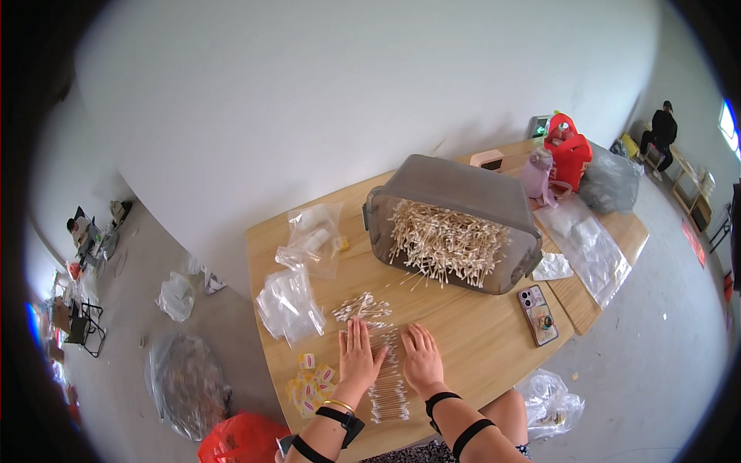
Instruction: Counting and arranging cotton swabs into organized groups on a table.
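One long row of cotton swabs [390, 403], too many to count, runs between the left hand [356, 359] and the right hand [421, 359] on the wooden table [490, 355]. The left lies palm down, unclenched, four fingers straight and side by side, thumb spread over the row. The right, also palm down and unclenched, has its fingers loosely bent at the row's right edge. One small swab pile [361, 307] sits just beyond the left fingertips. Left of that hand are several clear plastic bags [289, 305] and a cluster of small yellow-and-white labels [311, 387], overlapping. Beyond the right hand, one grey plastic bin [455, 181] lies tipped, holding one big swab heap [448, 243]; one smartphone [538, 316] lies to its right.
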The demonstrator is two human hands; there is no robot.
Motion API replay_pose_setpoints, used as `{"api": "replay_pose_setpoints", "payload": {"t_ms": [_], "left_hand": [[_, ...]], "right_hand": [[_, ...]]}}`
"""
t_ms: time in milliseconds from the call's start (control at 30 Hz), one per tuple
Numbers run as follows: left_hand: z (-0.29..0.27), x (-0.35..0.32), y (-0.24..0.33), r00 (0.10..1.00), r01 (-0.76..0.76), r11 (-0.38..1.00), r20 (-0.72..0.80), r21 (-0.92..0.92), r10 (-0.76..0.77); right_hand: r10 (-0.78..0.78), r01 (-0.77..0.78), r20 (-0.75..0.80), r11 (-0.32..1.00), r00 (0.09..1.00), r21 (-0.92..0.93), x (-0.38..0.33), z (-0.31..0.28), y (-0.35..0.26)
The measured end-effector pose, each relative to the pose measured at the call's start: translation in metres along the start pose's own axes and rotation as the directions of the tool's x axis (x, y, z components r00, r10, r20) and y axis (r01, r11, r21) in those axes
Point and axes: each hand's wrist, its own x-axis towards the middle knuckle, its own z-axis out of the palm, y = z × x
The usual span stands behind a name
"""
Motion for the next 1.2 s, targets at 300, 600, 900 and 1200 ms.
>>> {"api": "replay_pose_setpoints", "payload": {"t_ms": [300, 600, 900, 1200], "left_hand": [[-0.005, 0.015, -0.008, 0.999, 0.019, 0.997, -0.048, -0.079, -0.023], [-0.004, 0.016, -0.004, 0.991, -0.137, 0.988, 0.016, 0.067, 0.136], [-0.015, 0.02, -0.003, 0.966, -0.229, 0.962, 0.158, 0.15, 0.205], [-0.017, 0.017, -0.016, 0.939, -0.316, 0.936, 0.188, 0.152, 0.287]], "right_hand": [[-0.011, 0.011, -0.013, 1.0, 1.0, 0.013, 0.001, -0.002, 0.001], [-0.007, 0.007, 0.014, 1.0, 1.0, -0.012, 0.001, -0.001, -0.001], [-0.004, 0.004, 0.007, 1.0, 1.0, -0.006, 0.003, -0.004, -0.002], [0.0, 0.0, 0.008, 1.0, 1.0, 0.017, 0.002, -0.002, -0.001]]}}
